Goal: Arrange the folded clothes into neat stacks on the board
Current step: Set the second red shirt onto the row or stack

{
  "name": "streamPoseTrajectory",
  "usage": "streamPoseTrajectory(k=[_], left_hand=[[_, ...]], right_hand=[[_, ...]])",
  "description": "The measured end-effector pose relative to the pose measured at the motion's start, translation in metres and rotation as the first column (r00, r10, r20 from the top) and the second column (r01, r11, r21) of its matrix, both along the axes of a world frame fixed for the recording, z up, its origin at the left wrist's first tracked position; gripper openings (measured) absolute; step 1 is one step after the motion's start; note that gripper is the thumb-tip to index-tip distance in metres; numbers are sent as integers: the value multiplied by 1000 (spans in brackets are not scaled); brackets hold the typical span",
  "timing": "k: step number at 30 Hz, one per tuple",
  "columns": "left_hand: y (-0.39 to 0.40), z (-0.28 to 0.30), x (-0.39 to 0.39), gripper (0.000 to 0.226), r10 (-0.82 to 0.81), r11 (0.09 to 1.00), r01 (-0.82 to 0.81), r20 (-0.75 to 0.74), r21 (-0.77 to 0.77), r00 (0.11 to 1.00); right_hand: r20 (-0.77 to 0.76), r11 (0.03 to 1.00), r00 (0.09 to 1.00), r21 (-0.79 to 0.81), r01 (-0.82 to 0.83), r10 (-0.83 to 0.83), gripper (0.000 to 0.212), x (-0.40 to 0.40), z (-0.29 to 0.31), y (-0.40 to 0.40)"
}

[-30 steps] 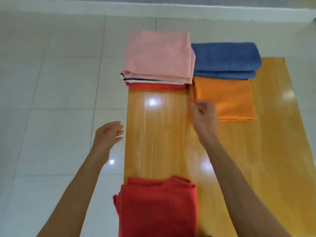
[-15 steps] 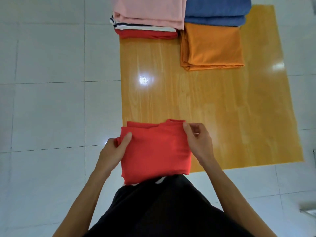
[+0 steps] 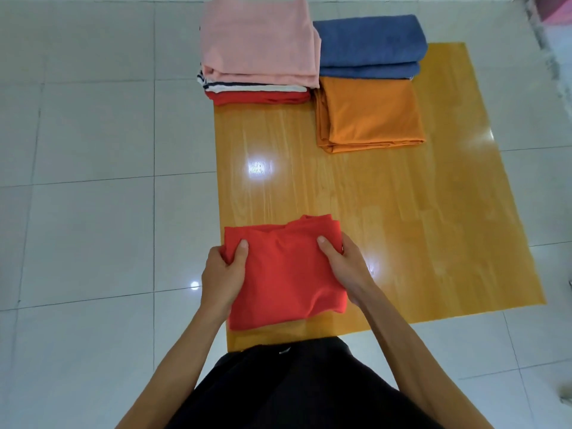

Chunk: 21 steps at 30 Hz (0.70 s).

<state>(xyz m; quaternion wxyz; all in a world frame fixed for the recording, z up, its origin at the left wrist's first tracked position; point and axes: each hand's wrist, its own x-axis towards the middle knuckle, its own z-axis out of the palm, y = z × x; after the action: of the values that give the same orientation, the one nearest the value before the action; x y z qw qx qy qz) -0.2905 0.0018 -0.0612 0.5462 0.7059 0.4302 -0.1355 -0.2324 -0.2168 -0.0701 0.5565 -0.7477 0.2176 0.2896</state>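
Observation:
A folded red cloth (image 3: 284, 274) is at the near left corner of the orange wooden board (image 3: 387, 218). My left hand (image 3: 224, 274) grips its left edge, thumb on top. My right hand (image 3: 343, 264) grips its right edge the same way. At the board's far left stands a stack topped by a pink cloth (image 3: 258, 38), with a striped piece and a red piece (image 3: 260, 97) under it. A folded blue cloth (image 3: 368, 46) lies at the far middle, and a folded orange cloth (image 3: 371, 114) sits just in front of it.
The board lies on a white tiled floor (image 3: 93, 150). My dark trousers (image 3: 294, 385) fill the bottom middle. Bare board shows between the red cloth and the far stacks and along the right side. A pink object (image 3: 557, 9) is at the top right corner.
A second ago my hands were out near the orange cloth, holding nothing. They drew back and took hold of the red cloth on both sides, which now sits slightly farther onto the board.

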Motion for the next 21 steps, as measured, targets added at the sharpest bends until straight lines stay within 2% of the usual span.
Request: streamPoseTrajectory(k=[3, 5, 9, 13, 17, 21], left_hand=[[12, 0, 20, 44, 122, 972, -129, -49, -196, 991], [23, 6, 38, 46, 158, 952, -164, -44, -257, 987], [48, 28, 101, 50, 150, 969, -131, 76, -209, 986], [79, 61, 197, 37, 128, 990, -107, 246, -96, 961], [114, 94, 295, 41, 134, 987, -96, 341, -125, 930], [140, 113, 375, 47, 74, 989, -7, 440, -151, 895]], right_hand=[[-35, 997, 999, 81, -9, 11, 35, 22, 6, 2], [-33, 994, 999, 111, -18, 22, 32, 44, 9, 5], [53, 983, 999, 183, -16, 6, 27, 113, 26, 23], [191, 979, 980, 202, 20, -59, 17, 209, 47, 56], [320, 974, 945, 226, -11, -64, 25, 308, 74, 87], [420, 982, 902, 188, 22, -100, 40, 388, 87, 115]])
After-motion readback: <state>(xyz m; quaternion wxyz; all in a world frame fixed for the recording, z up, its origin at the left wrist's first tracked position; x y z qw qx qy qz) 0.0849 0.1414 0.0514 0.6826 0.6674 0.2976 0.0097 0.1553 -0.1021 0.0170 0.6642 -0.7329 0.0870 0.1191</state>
